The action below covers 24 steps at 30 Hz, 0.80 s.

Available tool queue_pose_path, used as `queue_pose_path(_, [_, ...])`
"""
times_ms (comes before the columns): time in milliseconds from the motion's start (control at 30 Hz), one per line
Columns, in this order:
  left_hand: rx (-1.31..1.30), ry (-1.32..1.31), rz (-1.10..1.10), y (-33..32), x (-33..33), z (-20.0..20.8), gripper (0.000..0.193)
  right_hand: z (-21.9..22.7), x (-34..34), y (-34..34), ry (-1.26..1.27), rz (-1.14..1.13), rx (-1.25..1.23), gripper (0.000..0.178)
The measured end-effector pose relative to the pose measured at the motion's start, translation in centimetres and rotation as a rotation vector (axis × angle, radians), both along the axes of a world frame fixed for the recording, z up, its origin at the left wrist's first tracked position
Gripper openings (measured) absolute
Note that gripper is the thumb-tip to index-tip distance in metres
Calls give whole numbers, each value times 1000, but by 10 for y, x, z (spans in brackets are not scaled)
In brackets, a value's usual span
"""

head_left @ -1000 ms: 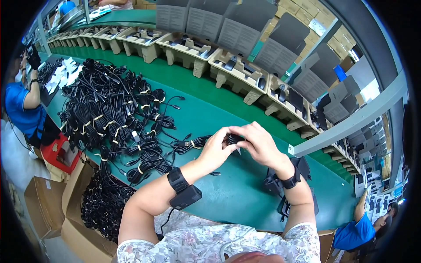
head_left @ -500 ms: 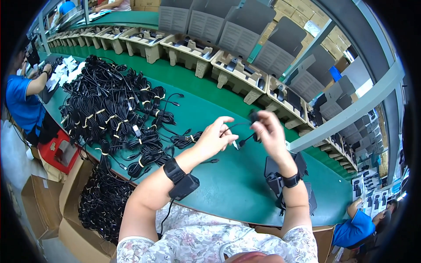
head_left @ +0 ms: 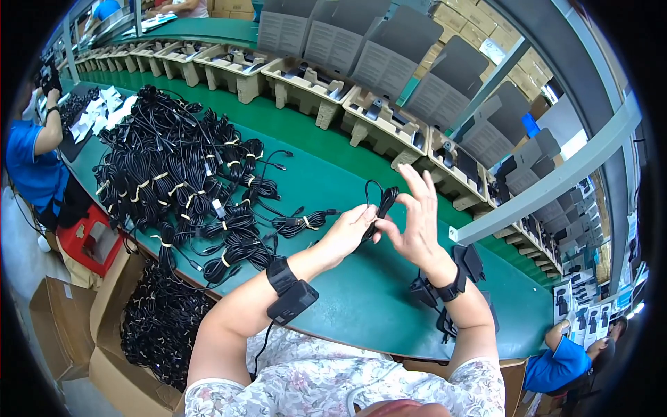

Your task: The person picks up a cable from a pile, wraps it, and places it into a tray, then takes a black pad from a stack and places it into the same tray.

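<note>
A coiled black cable point(head_left: 388, 202) is pinched in my left hand point(head_left: 345, 235), held upright above the middle of the green table. One loop of it sticks up over my fingers. Just right of the coil is my right hand point(head_left: 419, 226), its fingers stretched and spread, its thumb close to the cable; whether the thumb touches it I cannot tell. Left of my hands spreads a large heap of black cables point(head_left: 167, 160), many tied with pale bands. One tied bundle point(head_left: 303, 222) lies nearest my left wrist.
Beyond the table, cardboard trays point(head_left: 313, 90) with black parts line a green conveyor point(head_left: 260, 111). A metal post point(head_left: 549, 194) slants in at right. Black objects point(head_left: 469, 263) lie by my right wrist. A carton point(head_left: 114, 326) of cables stands lower left. People in blue work at both sides.
The cable, loose between my hands before, now shows as a compact coil in my left hand. My right hand has moved slightly left and its fingers have spread.
</note>
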<state>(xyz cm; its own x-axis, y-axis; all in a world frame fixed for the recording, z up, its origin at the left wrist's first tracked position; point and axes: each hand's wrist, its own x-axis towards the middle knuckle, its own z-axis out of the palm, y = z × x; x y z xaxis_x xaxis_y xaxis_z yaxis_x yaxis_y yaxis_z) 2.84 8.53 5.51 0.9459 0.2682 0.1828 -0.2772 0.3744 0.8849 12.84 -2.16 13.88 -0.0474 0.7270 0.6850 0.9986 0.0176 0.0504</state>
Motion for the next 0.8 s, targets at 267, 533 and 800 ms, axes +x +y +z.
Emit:
queue_pose_path(267, [160,237,-244,-5,-9,-1,38,9,-7,-22,-145,63,-482,52])
queue_pose_path(533, [175,115,197,-8,-5,5,38,39,49,-30,-38,-206,-218,22])
queue_pose_path(800, [299,154,259,-4,-6,-7,41,66,181,-9,-194,-777,-90,24])
